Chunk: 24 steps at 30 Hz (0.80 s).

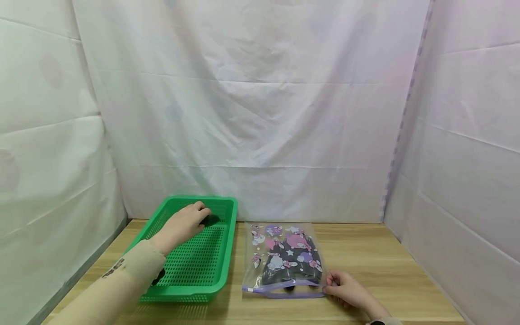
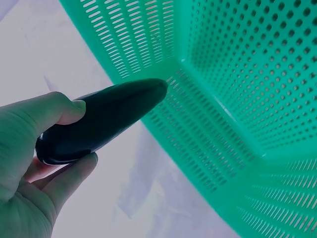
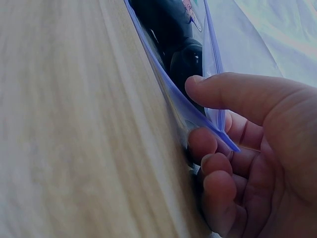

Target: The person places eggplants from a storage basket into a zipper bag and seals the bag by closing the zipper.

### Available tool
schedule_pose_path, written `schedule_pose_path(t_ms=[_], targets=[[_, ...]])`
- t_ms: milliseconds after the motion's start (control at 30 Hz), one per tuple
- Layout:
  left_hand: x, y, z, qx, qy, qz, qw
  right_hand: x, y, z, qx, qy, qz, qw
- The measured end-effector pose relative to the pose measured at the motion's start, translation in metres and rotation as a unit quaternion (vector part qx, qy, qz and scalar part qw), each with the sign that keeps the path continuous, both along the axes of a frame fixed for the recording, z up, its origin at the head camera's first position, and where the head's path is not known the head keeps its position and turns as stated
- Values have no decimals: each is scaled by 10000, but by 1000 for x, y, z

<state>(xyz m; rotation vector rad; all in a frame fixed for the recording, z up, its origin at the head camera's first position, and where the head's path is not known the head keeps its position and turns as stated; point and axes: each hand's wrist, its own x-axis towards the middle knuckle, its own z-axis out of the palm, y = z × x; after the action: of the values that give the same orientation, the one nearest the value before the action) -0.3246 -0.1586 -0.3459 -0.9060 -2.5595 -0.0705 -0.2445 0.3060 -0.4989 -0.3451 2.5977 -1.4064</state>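
My left hand (image 1: 188, 224) pinches a dark, glossy, tapered eggplant (image 2: 106, 119) between thumb and fingers, over the far end of the green basket (image 1: 225, 266). In the left wrist view its narrow tip points toward the basket wall. Another dark item (image 1: 159, 276) lies in the near left of the basket, mostly covered by my forearm. To the right lies a clear zip bag (image 1: 253, 266) printed with cartoon figures, with dark glossy things (image 3: 185, 62) inside. Its purple-edged mouth gapes a little, and my right hand (image 1: 345, 289) holds the right corner, thumb inside the edge.
The basket and bag lie side by side on a wood-grain table (image 1: 365, 243), a narrow strip apart. White cloth (image 1: 260, 135) hangs behind and along both sides.
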Motion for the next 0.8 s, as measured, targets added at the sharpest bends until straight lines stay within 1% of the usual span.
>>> schedule_pose_path(t_ms=[267, 400, 533, 800], targets=[[12, 4, 10, 126, 264, -148, 9995, -1, 3, 1, -23, -49, -41, 10000], [17, 5, 13, 121, 483, -264, 9984, -2, 3, 2, -21, -28, -17, 10000], [23, 3, 14, 126, 691, -394, 9968, -1, 2, 1, -33, -42, 2, 10000], [33, -2, 12, 298, 851, -498, 9947, 1, 1, 1, -55, -73, 9, 10000]])
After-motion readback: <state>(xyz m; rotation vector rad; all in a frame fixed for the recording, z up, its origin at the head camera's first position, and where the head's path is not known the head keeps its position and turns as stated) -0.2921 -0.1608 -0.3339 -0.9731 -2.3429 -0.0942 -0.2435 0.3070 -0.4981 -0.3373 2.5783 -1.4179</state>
